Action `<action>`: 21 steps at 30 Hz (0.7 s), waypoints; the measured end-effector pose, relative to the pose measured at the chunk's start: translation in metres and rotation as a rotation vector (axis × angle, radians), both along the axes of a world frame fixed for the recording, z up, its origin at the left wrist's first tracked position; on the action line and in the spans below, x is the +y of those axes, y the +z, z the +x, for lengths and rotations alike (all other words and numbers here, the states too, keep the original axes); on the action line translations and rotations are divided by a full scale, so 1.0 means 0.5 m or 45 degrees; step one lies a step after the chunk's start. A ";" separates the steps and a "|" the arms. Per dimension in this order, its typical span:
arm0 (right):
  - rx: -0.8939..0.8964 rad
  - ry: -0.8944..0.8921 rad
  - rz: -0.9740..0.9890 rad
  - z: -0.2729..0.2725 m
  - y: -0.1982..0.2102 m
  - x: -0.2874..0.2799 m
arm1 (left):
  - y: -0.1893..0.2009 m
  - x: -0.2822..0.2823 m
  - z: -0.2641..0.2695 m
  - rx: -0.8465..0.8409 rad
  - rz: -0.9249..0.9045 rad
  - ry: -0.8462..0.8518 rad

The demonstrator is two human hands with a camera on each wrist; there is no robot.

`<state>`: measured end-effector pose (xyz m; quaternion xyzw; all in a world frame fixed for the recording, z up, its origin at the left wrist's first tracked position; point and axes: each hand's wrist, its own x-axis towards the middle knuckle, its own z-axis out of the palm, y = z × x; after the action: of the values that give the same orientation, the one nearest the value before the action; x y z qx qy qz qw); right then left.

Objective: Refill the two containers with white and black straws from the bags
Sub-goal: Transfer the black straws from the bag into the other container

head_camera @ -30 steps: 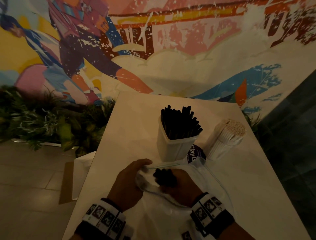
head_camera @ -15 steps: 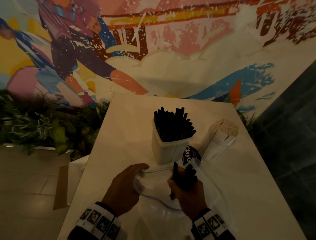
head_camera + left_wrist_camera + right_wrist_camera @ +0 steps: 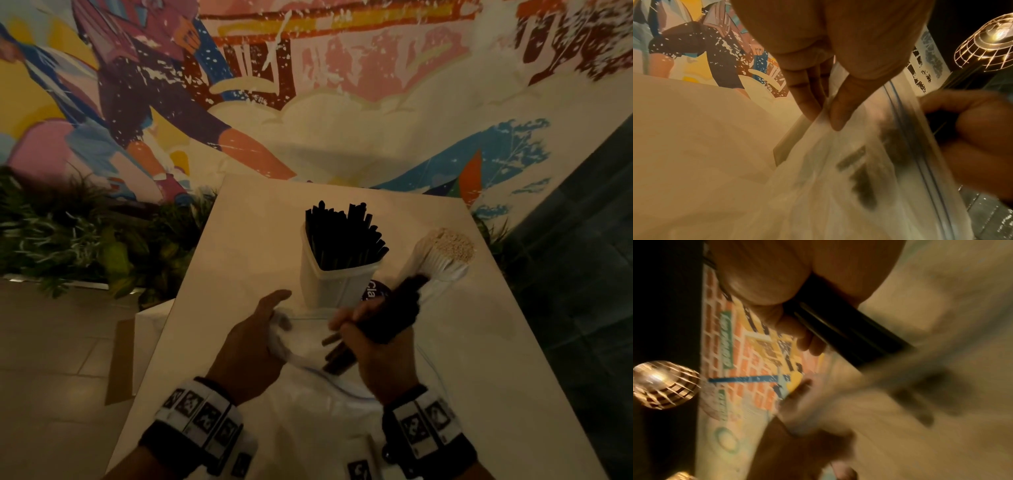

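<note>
Two hands: right hand (image 3: pixel 383 346) grips black straws (image 3: pixel 394 315), left hand (image 3: pixel 253 346) pinches bag (image 3: pixel 308 346).

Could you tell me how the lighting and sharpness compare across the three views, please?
Head view: dim and warm, the standing black straws crisp, the right hand and its bundle smeared. Left wrist view: fingers fairly sharp, the bag hazy, a lamp glaring. Right wrist view: blurred nearly throughout.

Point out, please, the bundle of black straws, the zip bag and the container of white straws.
Bundle of black straws (image 3: pixel 394 315), head view, middle.
Zip bag (image 3: pixel 818 186), left wrist view, clear side.
Container of white straws (image 3: pixel 442 265), head view, straw shafts.
</note>
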<state>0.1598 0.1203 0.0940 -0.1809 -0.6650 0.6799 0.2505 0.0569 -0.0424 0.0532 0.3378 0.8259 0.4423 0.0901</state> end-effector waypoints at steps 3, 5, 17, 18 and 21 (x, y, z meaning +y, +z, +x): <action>0.188 -0.027 0.095 0.004 0.085 0.013 | 0.009 0.008 0.000 -0.023 0.040 0.008; 0.173 -0.036 0.240 0.013 0.123 0.021 | 0.018 0.011 0.002 -0.028 0.037 -0.012; -0.753 0.393 1.008 0.029 0.095 0.041 | 0.107 0.058 0.013 -0.027 0.080 -0.170; -0.781 0.362 1.038 0.025 0.087 0.049 | 0.114 0.065 0.014 -0.030 0.102 -0.186; -0.647 0.083 0.642 0.047 0.099 0.104 | 0.127 0.060 0.000 -0.126 0.102 -0.226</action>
<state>0.1833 0.1723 0.1436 -0.2552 -0.8584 0.4353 0.0920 0.0571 -0.0123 0.1170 0.3907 0.7691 0.4812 0.1560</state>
